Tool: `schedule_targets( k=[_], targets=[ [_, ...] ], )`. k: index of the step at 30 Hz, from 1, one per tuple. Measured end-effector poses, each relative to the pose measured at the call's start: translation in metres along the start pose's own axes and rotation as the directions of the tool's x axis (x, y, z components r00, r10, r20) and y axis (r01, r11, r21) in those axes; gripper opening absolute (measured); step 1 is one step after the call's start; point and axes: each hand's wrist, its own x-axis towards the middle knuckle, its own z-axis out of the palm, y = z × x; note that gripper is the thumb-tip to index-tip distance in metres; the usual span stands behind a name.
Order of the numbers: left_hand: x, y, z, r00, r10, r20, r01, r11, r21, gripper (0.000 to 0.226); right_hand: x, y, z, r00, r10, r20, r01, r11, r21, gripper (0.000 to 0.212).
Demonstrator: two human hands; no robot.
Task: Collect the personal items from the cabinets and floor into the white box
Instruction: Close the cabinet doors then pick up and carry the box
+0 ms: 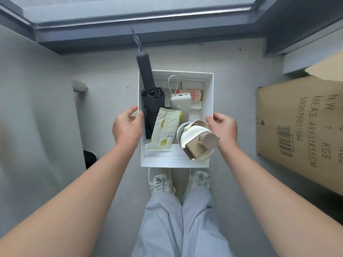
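A pale grey floor (111, 75) runs up to a dark grey frame (130, 38) at the far side, with a lighter bluish surface (130, 6) beyond it. On the left stands a light grey panel (27, 89) bearing a small grey fitting (79, 85). On the right lies a brown cardboard carton (297, 127) printed with black lettering and a barcode. The light is soft and even.
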Motion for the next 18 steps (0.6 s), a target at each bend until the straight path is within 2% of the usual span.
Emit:
schedule_targets(
  k=[4,8,12,15,18],
  targets=[
    [0.022,-0.012,0.021,1.0,-0.009,-0.018,0.01,1.0,0.021,0.038,0.033,0.016,0.021,1.0,0.019,-0.01,-0.019,1.0,-0.002,0.027],
    [0.029,-0.026,0.034,0.999,-0.049,-0.016,0.049,0.998,0.028,0.038,0.048,0.025,0.031,1.0,0.009,0.011,-0.008,0.998,-0.061,0.02],
    [0.031,-0.041,0.046,0.995,-0.085,0.049,0.086,0.996,-0.023,0.04,0.047,0.031,0.035,0.999,0.028,0.045,-0.024,0.997,-0.079,0.04],
    [0.033,-0.049,0.042,0.99,-0.084,0.11,0.088,0.996,-0.034,0.042,0.046,0.029,0.033,0.997,0.038,0.074,-0.032,0.996,-0.08,0.042],
    [0.032,-0.054,0.035,0.982,-0.125,0.145,0.136,0.989,-0.062,0.04,0.045,0.027,0.03,0.992,0.036,0.122,-0.03,0.998,-0.057,0.056]
  ],
)
